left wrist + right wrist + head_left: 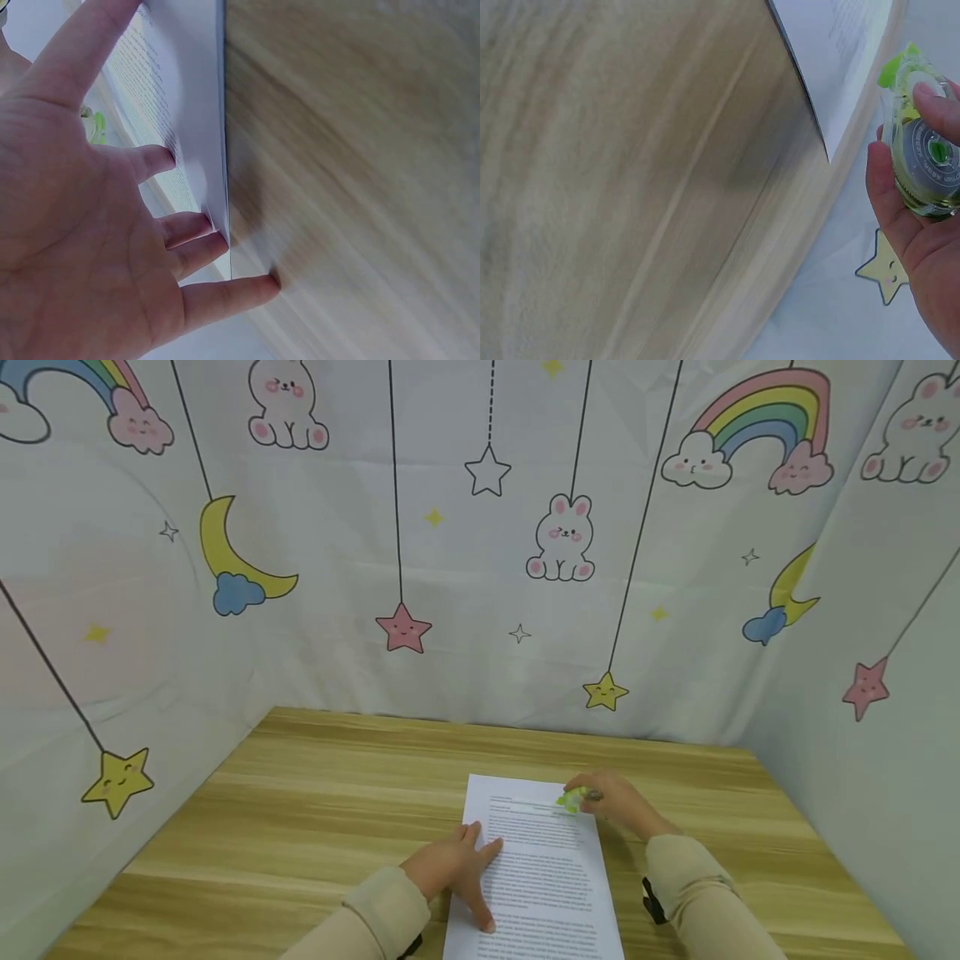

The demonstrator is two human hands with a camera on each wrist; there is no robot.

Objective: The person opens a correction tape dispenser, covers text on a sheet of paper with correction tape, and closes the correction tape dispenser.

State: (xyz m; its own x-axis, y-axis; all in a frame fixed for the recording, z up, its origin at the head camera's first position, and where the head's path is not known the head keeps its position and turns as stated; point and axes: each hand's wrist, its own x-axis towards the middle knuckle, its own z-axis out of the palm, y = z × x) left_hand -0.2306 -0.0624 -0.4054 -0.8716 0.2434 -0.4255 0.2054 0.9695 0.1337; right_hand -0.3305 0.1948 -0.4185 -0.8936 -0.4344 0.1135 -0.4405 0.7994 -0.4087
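Printed white paper (536, 881) lies lengthwise on the wooden table, covered in lines of text. My left hand (453, 862) spreads its fingers over the paper's left edge. In the left wrist view, several fingertips touch the paper (196, 97), while one fingertip rests on the wood beyond its edge. Near the paper's top right corner, my right hand (615, 800) holds a green and clear correction tape dispenser (573, 799). The right wrist view shows the dispenser (930, 154) gripped between thumb and fingers, its grey reel visible through the clear case. Whether its tip touches the paper is unclear.
The wooden table (322, 785) extends around the paper on both sides. White fabric walls (465, 552) printed with stars, moons, rabbits and rainbows enclose the table at the back, left and right.
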